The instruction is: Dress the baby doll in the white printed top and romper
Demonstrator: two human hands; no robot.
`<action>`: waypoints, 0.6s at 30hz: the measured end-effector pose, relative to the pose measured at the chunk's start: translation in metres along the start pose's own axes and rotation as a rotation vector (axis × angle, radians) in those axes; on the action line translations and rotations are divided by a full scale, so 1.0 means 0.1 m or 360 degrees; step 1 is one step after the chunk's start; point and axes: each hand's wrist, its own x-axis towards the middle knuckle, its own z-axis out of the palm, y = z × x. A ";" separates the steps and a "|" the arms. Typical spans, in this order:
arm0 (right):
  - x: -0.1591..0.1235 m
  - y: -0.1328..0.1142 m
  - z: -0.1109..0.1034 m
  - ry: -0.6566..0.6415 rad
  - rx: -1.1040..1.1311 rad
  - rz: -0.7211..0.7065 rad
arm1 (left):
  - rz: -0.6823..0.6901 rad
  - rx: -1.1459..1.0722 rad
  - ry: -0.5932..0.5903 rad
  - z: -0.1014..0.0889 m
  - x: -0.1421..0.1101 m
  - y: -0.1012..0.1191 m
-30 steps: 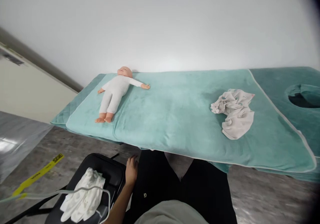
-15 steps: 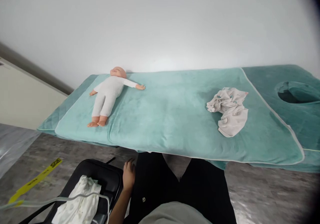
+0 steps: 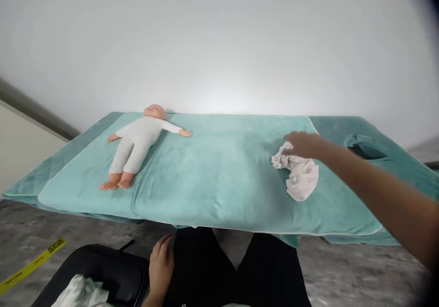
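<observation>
My right hand [image 3: 303, 144] reaches in from the right over a crumpled white cloth with a small print [image 3: 303, 181]. Its fingers are blurred, but the thumb looks apart from them, and the hand hides the upper part of the cloth. Down beside my left thigh, my left hand [image 3: 162, 263] rests with loose fingers and holds nothing, close to a black chair [image 3: 113, 270]. A baby doll [image 3: 140, 135] in a white body suit lies on its back at the left, arms spread and feet towards me.
A padded bed with a teal cover [image 3: 212, 174] stands against the white wall [image 3: 219, 46]. Its face hole [image 3: 366, 149] is at the right end. White cloth [image 3: 80, 293] lies on the chair. Yellow tape [image 3: 32, 266] marks the grey floor [image 3: 346, 270].
My right hand has come into view from the right and moved over the crumpled cloth. My view has shifted a little. The doll lies as before, and my left hand stays by my thigh.
</observation>
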 end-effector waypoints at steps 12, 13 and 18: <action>-0.23 -0.66 -0.50 0.0350 0.0316 0.0086 | 0.0640 -0.0750 -0.0308 0.21 0.80 1.74; -0.28 -0.78 -0.64 0.0460 0.0494 0.0098 | 0.0596 -0.0860 -0.0325 0.12 0.97 1.95; -0.65 -1.44 -1.06 0.0632 0.1181 -0.0198 | 0.0131 -0.1638 -0.0314 -0.26 1.66 2.64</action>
